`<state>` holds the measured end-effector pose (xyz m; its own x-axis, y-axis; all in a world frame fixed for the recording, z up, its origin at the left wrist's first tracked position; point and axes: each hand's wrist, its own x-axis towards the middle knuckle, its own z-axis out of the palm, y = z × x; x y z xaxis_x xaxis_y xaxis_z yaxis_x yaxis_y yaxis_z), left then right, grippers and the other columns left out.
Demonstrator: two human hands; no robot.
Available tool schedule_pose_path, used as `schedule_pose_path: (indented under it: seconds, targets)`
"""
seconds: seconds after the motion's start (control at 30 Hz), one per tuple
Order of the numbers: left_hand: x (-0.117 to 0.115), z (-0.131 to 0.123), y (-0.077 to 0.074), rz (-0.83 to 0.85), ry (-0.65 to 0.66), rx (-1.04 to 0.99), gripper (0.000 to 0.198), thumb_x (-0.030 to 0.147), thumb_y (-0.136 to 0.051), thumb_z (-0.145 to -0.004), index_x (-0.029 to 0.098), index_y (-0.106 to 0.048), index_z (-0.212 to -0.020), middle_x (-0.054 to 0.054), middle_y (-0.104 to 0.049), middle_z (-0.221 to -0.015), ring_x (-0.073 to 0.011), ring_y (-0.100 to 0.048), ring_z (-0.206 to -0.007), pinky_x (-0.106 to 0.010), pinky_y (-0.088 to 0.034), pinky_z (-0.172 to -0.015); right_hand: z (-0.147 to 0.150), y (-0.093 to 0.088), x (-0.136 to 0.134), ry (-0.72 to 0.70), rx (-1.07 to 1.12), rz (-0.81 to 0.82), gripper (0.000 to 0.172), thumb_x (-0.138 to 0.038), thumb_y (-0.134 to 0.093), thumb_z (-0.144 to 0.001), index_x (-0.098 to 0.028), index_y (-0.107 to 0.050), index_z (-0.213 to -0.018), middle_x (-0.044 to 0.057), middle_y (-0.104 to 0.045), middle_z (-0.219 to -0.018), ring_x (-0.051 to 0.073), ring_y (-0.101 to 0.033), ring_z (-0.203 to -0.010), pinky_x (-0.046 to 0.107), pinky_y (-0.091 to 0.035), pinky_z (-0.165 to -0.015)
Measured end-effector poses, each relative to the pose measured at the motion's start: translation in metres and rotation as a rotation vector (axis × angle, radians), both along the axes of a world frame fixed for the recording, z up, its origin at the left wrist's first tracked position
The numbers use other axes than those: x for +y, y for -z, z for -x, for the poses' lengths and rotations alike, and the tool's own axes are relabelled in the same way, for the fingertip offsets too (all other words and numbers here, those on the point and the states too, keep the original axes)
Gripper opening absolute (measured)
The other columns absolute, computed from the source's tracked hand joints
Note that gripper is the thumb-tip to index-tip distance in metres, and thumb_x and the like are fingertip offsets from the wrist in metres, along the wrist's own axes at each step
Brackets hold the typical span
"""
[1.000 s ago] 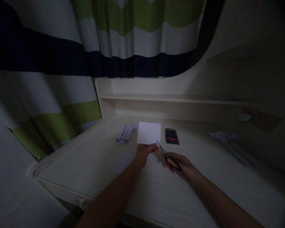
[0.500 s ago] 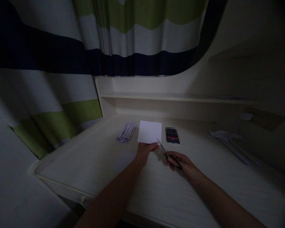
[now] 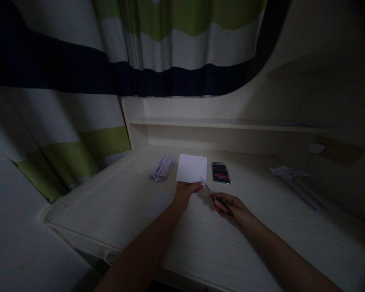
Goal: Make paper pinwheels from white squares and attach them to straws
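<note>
Left hand [image 3: 185, 192]: pinches the near edge of the white square paper sheet [image 3: 191, 167], thumb uppermost; this grip likely steadies the sheet and leaves its near right corner accessible.
Right hand [image 3: 228, 206]: closed around the handles of the black-handled metal scissors [image 3: 213, 198], blades directed far and left, probably to align them with that corner.
Hand spacing: near each other, not touching.
Blades: tips overlap the sheet's near right area; whether paper sits between them cannot be told.
Sheet position: mid-tabletop [image 3: 103, 219], between the bundle of narrow white paper pieces [image 3: 162, 168] at left and the dark rectangular phone-like object [image 3: 220, 173] at right; both lie outside the blades' line, which presumably avoids interference.
Pale flat sheet [image 3: 158, 205]: rests near and left, beside the left forearm.
</note>
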<state>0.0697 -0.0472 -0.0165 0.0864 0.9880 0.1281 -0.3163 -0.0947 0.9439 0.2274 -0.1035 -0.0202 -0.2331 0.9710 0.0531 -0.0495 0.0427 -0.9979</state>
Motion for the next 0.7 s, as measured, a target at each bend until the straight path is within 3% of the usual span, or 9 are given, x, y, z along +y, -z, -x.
schedule_pose_path:
  seconds: [0.27,0.4,0.7]
  targets:
    - [-0.0022,-0.0001,-0.0053,0.016,0.002,-0.017,0.023,0.028,-0.071,-0.053,0.010,-0.065,-0.066,-0.005,-0.064,-0.062,-0.0127,-0.058,-0.054,-0.024,-0.046,-0.055,-0.0004,0.0026,0.0013,0.061,-0.019,0.034,0.041,-0.042,-0.070,-0.054,-0.019,-0.060,-0.087,-0.003,-0.048,-0.058,0.006,-0.035,-0.045,0.022,-0.025,-0.043]
    - [-0.0036,0.0001,-0.0073,-0.004,0.023,-0.041,0.026,0.027,-0.071,-0.053,0.010,-0.066,-0.073,-0.005,-0.064,-0.064,-0.0124,-0.057,-0.054,-0.025,-0.047,-0.056,-0.0017,0.0056,0.0017,0.085,-0.036,0.050,0.040,-0.042,-0.071,-0.053,-0.021,-0.062,-0.086,-0.004,-0.048,-0.058,0.006,-0.036,-0.046,0.022,-0.027,-0.043]
    - [-0.0016,0.0007,0.0002,-0.030,0.040,0.052,0.023,0.031,-0.070,-0.054,0.009,-0.066,-0.061,-0.006,-0.063,-0.060,-0.0129,-0.057,-0.054,-0.023,-0.045,-0.054,-0.0003,-0.0015,-0.0003,0.028,-0.042,-0.005,0.042,-0.044,-0.068,-0.056,-0.018,-0.060,-0.088,-0.003,-0.049,-0.055,0.006,-0.035,-0.043,0.023,-0.025,-0.043]
